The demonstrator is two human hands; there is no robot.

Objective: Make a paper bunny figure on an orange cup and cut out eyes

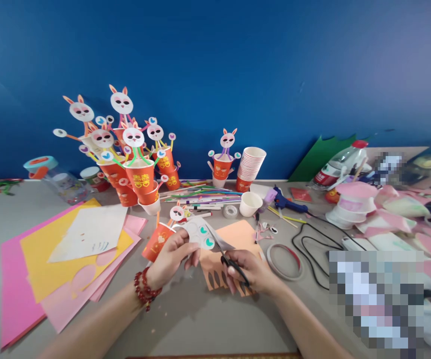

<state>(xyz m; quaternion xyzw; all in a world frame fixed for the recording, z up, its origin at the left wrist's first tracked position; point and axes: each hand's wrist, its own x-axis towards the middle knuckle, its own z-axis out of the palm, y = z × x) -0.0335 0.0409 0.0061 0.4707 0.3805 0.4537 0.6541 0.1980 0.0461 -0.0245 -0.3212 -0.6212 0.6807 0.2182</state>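
Note:
My left hand [174, 257], with a red bead bracelet at the wrist, pinches a piece of white paper [202, 235] that bears drawn circles and teal shapes. Black-handled scissors [237, 269] are in my right hand [250, 271], their blades at the right edge of the white paper. Beneath both hands lies an orange sheet [243, 232] with dark oval shapes along its lower edge. A red cup [156, 243] leans just behind my left hand, beside a small rabbit face [177, 213].
Red cups with rabbit figures [140, 182] stand at the back left. Coloured sheets [17, 269] lie at the left. Behind are pens, a cup stack [251, 167] and a glue gun [288, 203]. A tape roll [284, 262], black cable and pink-topped cups [352, 199] occupy the right.

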